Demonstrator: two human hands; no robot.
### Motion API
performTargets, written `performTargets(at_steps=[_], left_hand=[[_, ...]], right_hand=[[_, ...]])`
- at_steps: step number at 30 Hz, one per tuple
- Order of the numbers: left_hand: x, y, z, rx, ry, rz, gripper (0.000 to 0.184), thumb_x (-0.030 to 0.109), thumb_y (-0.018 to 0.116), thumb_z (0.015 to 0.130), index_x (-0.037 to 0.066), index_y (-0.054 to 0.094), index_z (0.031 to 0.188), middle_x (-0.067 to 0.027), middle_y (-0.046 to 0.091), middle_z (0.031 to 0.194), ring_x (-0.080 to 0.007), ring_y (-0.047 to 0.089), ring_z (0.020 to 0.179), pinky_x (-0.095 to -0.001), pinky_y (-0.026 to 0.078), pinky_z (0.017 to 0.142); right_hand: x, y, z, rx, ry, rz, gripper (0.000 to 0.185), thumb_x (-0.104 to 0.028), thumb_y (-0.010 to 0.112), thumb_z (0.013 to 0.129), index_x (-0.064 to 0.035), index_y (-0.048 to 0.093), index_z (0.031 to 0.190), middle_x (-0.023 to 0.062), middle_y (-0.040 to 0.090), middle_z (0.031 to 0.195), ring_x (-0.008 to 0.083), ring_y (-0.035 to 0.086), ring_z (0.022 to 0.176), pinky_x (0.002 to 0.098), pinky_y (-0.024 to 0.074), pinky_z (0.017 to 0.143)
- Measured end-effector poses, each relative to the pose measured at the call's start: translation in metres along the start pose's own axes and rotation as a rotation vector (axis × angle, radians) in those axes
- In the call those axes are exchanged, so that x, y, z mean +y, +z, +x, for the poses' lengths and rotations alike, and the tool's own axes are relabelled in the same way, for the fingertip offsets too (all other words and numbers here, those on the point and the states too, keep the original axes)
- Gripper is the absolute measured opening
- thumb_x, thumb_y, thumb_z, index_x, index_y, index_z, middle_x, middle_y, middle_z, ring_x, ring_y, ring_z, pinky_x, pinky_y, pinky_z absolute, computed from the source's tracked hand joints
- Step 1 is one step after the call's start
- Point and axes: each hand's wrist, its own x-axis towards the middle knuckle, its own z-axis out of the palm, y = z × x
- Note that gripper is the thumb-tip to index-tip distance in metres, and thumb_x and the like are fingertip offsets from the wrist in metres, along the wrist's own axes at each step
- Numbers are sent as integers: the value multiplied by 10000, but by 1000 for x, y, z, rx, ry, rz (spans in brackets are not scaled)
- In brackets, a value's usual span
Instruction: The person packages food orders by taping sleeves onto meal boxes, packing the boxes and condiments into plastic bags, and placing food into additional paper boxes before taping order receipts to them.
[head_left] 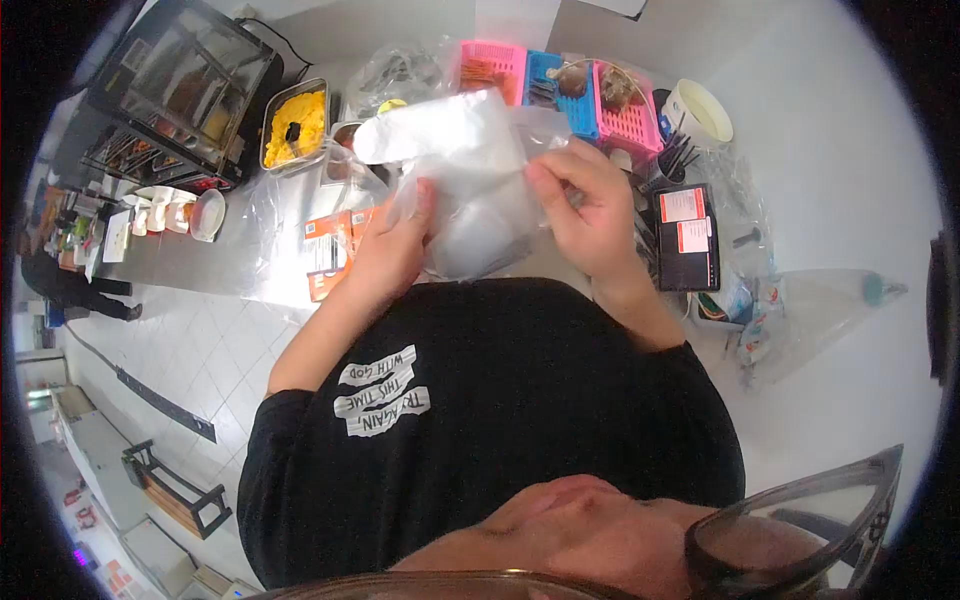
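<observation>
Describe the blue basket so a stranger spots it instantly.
Across the steel counter, beyond the right hand, three plastic baskets stand in a row. The blue basket is the middle one; its colour sets it apart from the pink baskets on either side.

On the black shirt (550,390), three white strips (384,391), upside down in this view, read "TRY AGAIN, THIS TIME WITH GOD." The orange packet (322,256) on the bench (255,225) carries printing too small to read, as do the red-and-white panels (684,207) on the dark tablet (684,270).
</observation>
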Motion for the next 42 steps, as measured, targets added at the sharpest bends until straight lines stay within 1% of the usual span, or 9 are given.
performTargets(at_steps=[10, 16, 19, 22, 25, 28, 31, 34, 42], left_hand=[[-27, -12, 9, -113, 77, -69, 721, 638, 319, 965, 6, 563, 1209, -41, 594, 845, -91, 508, 658, -253, 401, 569], [4, 9, -4, -8, -10, -252, 718, 617, 310, 976, 0, 456, 1315, -75, 619, 962, -110, 573, 728, -234, 443, 601], [-24, -9, 7, -103, -33, -190, 725, 596, 325, 981, -12, 376, 1374, -114, 589, 1144, -150, 605, 895, -262, 486, 725], [-11, -2, 1, -140, -31, -361, 713, 555, 335, 993, -31, 331, 1399, -145, 535, 1274, -202, 577, 1083, -322, 478, 894], [3, 4, -3, -154, 5, -477, 681, 510, 325, 1009, -46, 315, 1402, -162, 495, 1330, -237, 527, 1194, -372, 427, 1014], [3, 4, -3, -183, 34, -474, 653, 482, 308, 1020, -48, 317, 1401, -166, 483, 1345, -246, 513, 1216, -387, 406, 1047], [2, 4, -1, -209, -10, -441, 658, 494, 307, 1016, -46, 340, 1390, -163, 492, 1338, -244, 519, 1209, -387, 414, 1034], [0, 5, -1, -286, -6, -414, 677, 523, 309, 1007, -47, 380, 1366, -156, 517, 1306, -237, 537, 1182, -378, 434, 1001], [-9, -1, 5, -275, -32, -300, 708, 564, 308, 997, -46, 418, 1339, -150, 554, 1241, -208, 573, 1107, -333, 474, 910]], right_hand=[[0, -6, 5, 185, -176, -284, 62, -19, 692, 813, 17, 647, 836, 104, 584, 746, 234, 547, 657, 315, 430, 597], [17, -19, -3, 224, 185, -46, 85, -67, 680, 869, 6, 639, 889, 53, 598, 773, 107, 554, 706, 252, 433, 622], [11, -10, -3, 105, 225, 317, 124, -87, 666, 891, 7, 622, 958, 53, 615, 842, 92, 578, 760, 238, 459, 680], [34, -18, -9, 87, 413, 173, 169, -72, 650, 891, 20, 596, 1022, 79, 627, 904, 118, 604, 816, 235, 470, 727], [55, -42, 8, 375, 314, -224, 171, -59, 642, 879, 7, 598, 1030, 76, 641, 900, 142, 610, 835, 263, 475, 745], [58, -55, 10, 295, 121, -334, 108, -47, 647, 854, -9, 628, 953, 82, 644, 867, 166, 617, 840, 283, 476, 755], [29, -38, 4, -19, 144, -18, 60, -65, 646, 858, -13, 647, 889, 92, 637, 833, 186, 620, 821, 296, 472, 756], [-6, -14, 4, -187, 136, -43, 107, -98, 623, 887, 4, 654, 886, 114, 631, 822, 219, 611, 770, 305, 468, 716], [7, -6, 0, -126, 101, 107, 137, -112, 662, 867, 24, 654, 882, 128, 582, 738, 242, 568, 661, 327, 433, 602]])
